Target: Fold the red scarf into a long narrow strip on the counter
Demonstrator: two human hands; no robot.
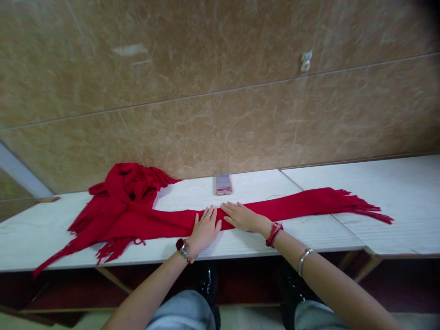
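Observation:
A long red scarf with fringed ends lies in a narrow strip along the white wooden surface. To the left it joins or overlaps a crumpled heap of red fringed fabric; I cannot tell whether that is one scarf or more. My left hand rests flat on the middle of the strip, fingers extended. Just right of it, my right hand also presses flat on the cloth, its fingers pointing left. Neither hand grips the fabric.
A phone lies behind the hands, near the wall. The white bench top runs along a brown marbled wall, with open compartments under its front edge. A small white figure is on the wall.

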